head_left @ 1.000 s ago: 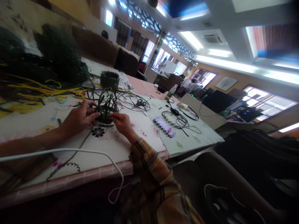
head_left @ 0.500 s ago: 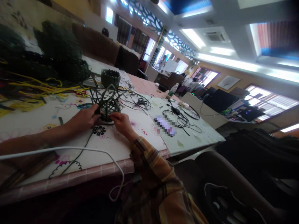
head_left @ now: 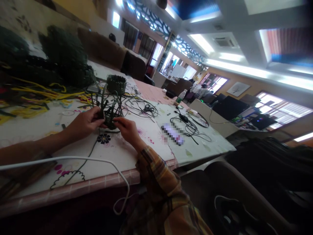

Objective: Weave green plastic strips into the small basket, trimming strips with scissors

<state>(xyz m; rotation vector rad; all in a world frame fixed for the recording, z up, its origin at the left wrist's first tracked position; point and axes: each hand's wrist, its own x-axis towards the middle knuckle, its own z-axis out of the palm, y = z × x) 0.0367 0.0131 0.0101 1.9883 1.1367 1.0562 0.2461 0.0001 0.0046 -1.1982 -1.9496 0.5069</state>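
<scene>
A small, partly woven dark green basket (head_left: 110,121) stands on the flowered tablecloth, with loose strips sticking up from it. My left hand (head_left: 85,124) pinches its left side between thumb and fingers. On the right side, the fingertips of my right hand (head_left: 127,129) are closed at the basket's lower weave; the exact strip between them is too small to make out. From the basket a thin dark strand (head_left: 91,150) trails towards the table's near edge. Just behind stands a second, more tightly woven dark green basket (head_left: 116,85).
Yellow strips (head_left: 36,93) and a dark green heap (head_left: 66,55) lie at the left. Scissors (head_left: 147,108) rest among coiled strands. Further right are a phone-like blurred object (head_left: 172,133), black cables (head_left: 192,125) and a bottle (head_left: 180,97). A white cable (head_left: 97,159) crosses in front.
The basket has turned or tilted slightly between my hands, and its upright strips stand differently. Both hands stay at its sides, with small finger shifts.
</scene>
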